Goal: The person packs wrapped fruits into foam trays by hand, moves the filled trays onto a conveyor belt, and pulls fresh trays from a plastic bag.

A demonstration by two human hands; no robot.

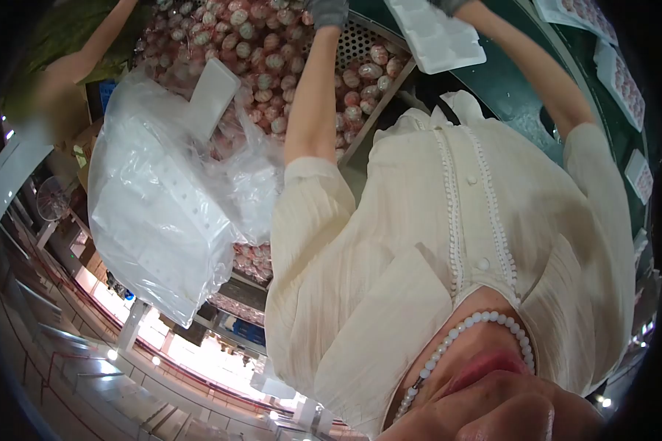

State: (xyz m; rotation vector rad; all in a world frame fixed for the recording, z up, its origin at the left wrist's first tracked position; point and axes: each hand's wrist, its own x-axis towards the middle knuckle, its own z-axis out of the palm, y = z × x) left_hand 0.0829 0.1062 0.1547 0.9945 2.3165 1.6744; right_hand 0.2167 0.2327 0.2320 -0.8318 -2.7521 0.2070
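Leaning over a heap of pink-and-white fruit [257, 44], in a cream blouse [449, 242] and a bead necklace [456, 334], with both bare forearms extended.

Left hand [327, 11], grey-gloved, at the right-hand part of the heap and directly over the fruit. Fingers cut off by the top of the frame, so impossible to tell whether spread or closed.

Right hand [449, 4], also grey-gloved, just right of the heap, meeting the far end of a white foam tray [438, 37]. Only a sliver of glove visible, so the grip cannot be told.

Tray tilted, just right of the heap and over a dark green belt [496, 84], apart from the fruit. Perforated metal panel [357, 40] along the heap's right rim, between the fruit and the tray.

Against the heap's near-left side, a large clear plastic bag [162, 220] stuffed with more white trays. A loose white tray piece [213, 92] poking from the top of the bag, lying over the fruit.

At the heap's far left, another person's bare arm [88, 51], blurred, extended toward the fruit with the hand not clearly seen.

Well right of the heap, beyond the green belt, flat filled trays [621, 81] of the same fruit, set in a row.
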